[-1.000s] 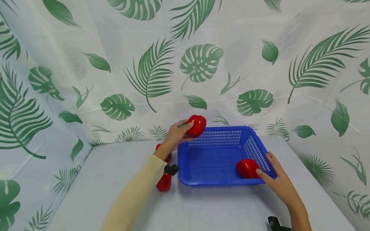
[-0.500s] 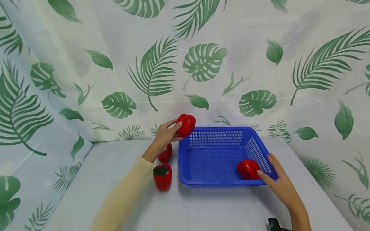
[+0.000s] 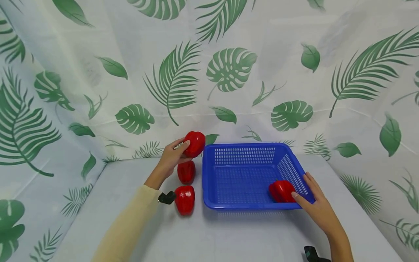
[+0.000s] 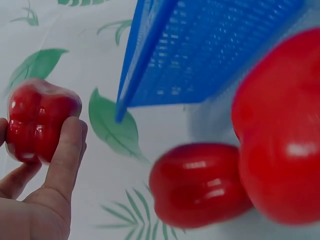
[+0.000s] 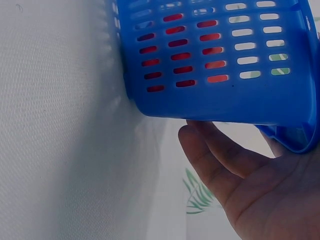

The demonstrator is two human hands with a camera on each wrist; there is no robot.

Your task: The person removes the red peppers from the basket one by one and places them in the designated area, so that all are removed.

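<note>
My left hand [image 3: 171, 155] holds a shiny red bell pepper [image 3: 195, 144] in the air, just off the back left corner of a blue plastic basket [image 3: 248, 207]. In the left wrist view, fingers and thumb grip that bell pepper [image 4: 42, 122] from its sides. My right hand [image 3: 319, 209] grips the basket's front right corner, thumb over the rim; the right wrist view has its fingers below the perforated wall [image 5: 225, 100]. Inside the basket, near that corner, lies another red bell pepper [image 3: 281, 191].
Two more red bell peppers stand left of the basket on the white tabletop [image 3: 248, 236]: a farther one [image 3: 186, 172] below the held pepper, and a nearer one [image 3: 185, 201]. Behind hangs a white leaf-print cloth [image 3: 229, 22]. A black device [image 3: 167, 197] sits at the left wrist.
My left hand has moved left with the bell pepper, from over the basket's back left corner to outside it, uncovering the two peppers on the table. The right hand stays put.
</note>
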